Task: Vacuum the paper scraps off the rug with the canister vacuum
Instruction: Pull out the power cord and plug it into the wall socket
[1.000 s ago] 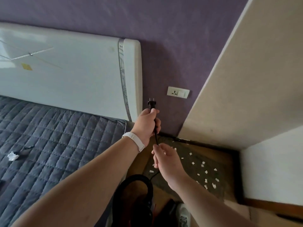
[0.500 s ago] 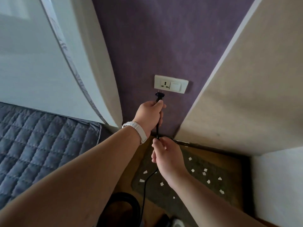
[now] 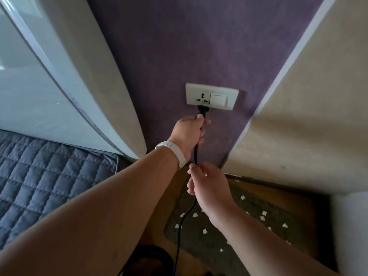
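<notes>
My left hand (image 3: pixel 189 132), with a white wristband, is closed around the black power plug (image 3: pixel 203 110), whose tip touches the lower edge of the white wall socket (image 3: pixel 212 96). Just below, my right hand (image 3: pixel 207 184) pinches the black cord (image 3: pixel 184 218), which runs down toward the floor. A dark grey rug (image 3: pixel 249 228) lies on the wooden floor under my right forearm, with several white paper scraps (image 3: pixel 262 215) scattered over it. A dark curved part of the vacuum (image 3: pixel 151 255) shows at the bottom edge; its body is hidden.
The white padded headboard (image 3: pixel 69 66) stands at the left above the grey quilted bed (image 3: pixel 43 176). A purple wall (image 3: pixel 199 46) carries the socket. A beige wall (image 3: pixel 308 116) closes in the narrow floor strip from the right.
The view has moved closer to the wall. My left hand has carried the plug up and forward until it meets the socket; my right hand followed along the cord.
</notes>
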Available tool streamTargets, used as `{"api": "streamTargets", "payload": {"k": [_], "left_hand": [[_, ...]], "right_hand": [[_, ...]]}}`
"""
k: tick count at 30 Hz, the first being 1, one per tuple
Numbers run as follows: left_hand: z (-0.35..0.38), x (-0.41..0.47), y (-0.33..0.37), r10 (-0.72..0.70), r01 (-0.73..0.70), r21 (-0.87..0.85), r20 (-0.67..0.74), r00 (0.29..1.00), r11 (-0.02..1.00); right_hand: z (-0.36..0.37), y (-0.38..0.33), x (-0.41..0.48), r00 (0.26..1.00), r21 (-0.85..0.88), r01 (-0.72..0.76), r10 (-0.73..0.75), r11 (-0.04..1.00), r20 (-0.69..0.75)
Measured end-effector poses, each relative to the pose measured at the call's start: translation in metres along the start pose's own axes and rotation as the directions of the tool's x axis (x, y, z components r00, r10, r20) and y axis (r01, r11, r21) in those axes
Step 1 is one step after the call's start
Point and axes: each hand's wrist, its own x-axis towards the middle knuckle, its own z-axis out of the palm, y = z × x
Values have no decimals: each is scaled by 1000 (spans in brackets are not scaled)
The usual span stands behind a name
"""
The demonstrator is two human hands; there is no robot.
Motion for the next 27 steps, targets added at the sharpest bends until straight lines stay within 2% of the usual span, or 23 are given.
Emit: {"api": "streamTargets", "payload": {"k": [8,16,19,24,27], "left_hand": [[1,3,-2,42,-42,0,-3,999,999],[-5,9,-1,79,-76,74,-40,996,994],[-3,14,1,121,-117,104,-39,992,988],[0,28,-6,247,-209,267,-118,962,941],[4,36,-1,262,-229,213,-143,954,950]], "right_hand": [[-2,1,4,999,-51,32,-32,998,-1],[4,5,8,996,-38,86,-87,996,-36],[4,6,10,991,-61,113,-117,992,-67],[3,11,14,967,-121,200,-215,972,-136],[2,9,20,960,-114,229,-244,967,-135]]}}
